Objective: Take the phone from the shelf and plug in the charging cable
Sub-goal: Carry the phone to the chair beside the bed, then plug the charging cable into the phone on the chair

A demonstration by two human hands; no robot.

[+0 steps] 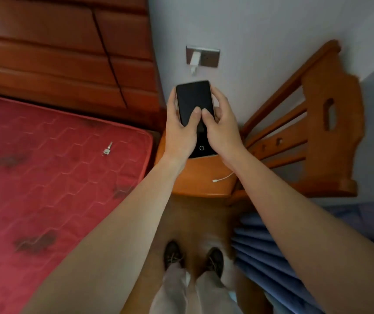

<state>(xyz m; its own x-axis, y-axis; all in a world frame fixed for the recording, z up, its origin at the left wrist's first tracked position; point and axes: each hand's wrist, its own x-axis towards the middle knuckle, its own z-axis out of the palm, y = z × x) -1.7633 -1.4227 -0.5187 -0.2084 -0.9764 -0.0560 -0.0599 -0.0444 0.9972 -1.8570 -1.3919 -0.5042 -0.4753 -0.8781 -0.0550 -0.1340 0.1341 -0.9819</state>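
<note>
A black phone (192,98) with a dark screen is held up over the wooden bedside shelf (195,180). My left hand (179,130) grips its left edge, thumb on the screen. My right hand (222,128) grips its right edge, thumb also on the screen. The white charging cable (221,178) lies on the shelf below my right wrist, its plug end free. A white charger (194,58) sits in the wall socket above the phone.
A red mattress (56,177) lies at left with a small metal key (107,148) on it. The wooden headboard (68,53) rises behind. A wooden chair (317,123) stands at right, blue fabric (272,257) below it. My shoes are on the brown floor.
</note>
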